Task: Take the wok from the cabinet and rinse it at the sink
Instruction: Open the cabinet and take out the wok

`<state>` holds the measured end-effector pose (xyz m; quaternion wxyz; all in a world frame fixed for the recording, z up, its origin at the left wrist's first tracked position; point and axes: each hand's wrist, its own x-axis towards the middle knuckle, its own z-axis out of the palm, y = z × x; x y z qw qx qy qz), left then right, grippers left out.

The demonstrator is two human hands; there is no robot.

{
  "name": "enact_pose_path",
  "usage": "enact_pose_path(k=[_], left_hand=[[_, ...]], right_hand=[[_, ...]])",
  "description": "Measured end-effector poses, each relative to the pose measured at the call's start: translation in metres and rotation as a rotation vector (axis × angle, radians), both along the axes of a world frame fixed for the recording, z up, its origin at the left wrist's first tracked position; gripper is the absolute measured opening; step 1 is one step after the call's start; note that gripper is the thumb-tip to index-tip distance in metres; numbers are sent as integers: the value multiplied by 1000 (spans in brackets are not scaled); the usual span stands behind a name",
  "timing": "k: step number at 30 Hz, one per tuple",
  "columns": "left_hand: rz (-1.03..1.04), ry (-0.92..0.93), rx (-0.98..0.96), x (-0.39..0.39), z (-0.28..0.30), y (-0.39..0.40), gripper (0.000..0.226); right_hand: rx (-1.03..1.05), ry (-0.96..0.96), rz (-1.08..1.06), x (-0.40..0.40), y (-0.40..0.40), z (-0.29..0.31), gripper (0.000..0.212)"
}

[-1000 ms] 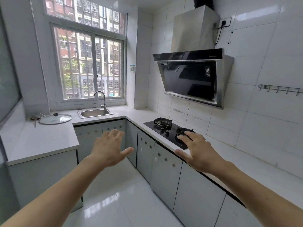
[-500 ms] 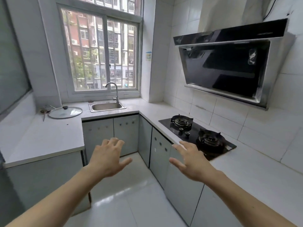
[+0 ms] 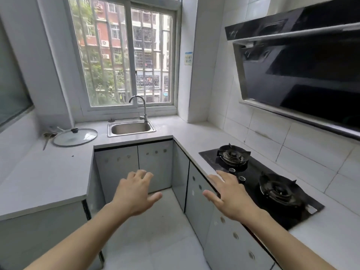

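Wok is not in sight anywhere in the kitchen; every cabinet door (image 3: pixel 155 168) under the counter is closed, so where it sits cannot be told. Both arms reach forward at mid-height with palms down. Left hand (image 3: pixel 135 193) floats over the floor in front of the doors below the sink, its fingers relaxed and slightly bent, thumb spread to the right, holding nothing. Right hand (image 3: pixel 228 195) is likewise spread with straight fingers and holds nothing; it hovers at the edge of the right-hand counter (image 3: pixel 194 137), near the front of the gas stove (image 3: pixel 261 184) and just beside its two knobs. Whether it touches the counter edge cannot be told. Stainless sink (image 3: pixel 131 128) is set in the far counter under the window (image 3: pixel 126 53), with a curved tap (image 3: pixel 143 108) at its back right corner. A glass lid (image 3: pixel 75 136) with a dark knob lies flat on the counter left of the sink, and some utensils lie just beside it at the wall. A black range hood (image 3: pixel 303 71) hangs on the tiled wall above the stove.
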<state>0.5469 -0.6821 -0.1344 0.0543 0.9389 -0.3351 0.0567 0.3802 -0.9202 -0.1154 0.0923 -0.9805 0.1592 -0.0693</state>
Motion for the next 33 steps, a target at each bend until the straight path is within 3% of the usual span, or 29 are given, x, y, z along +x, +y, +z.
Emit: enact_pose_path(k=[5, 14, 20, 22, 25, 29, 33], left_hand=[[-16, 40, -62, 81, -22, -26, 71], [-72, 93, -119, 255, -26, -69, 70], [-78, 172, -77, 331, -48, -99, 68], [-91, 183, -53, 354, -56, -113, 67], [-89, 208, -57, 390, -66, -141, 67], [-74, 234, -22, 438, -75, -190, 68], [-64, 243, 3, 484, -71, -243, 67]], right_hand=[[3, 3, -31, 84, -29, -11, 111], [2, 38, -94, 240, -53, -6, 102], [45, 42, -122, 318, -82, -21, 115], [56, 72, -117, 342, -94, -31, 104], [69, 110, -116, 383, -123, -50, 69], [106, 119, -108, 438, -169, -72, 81], [183, 116, -108, 491, -216, -87, 77]])
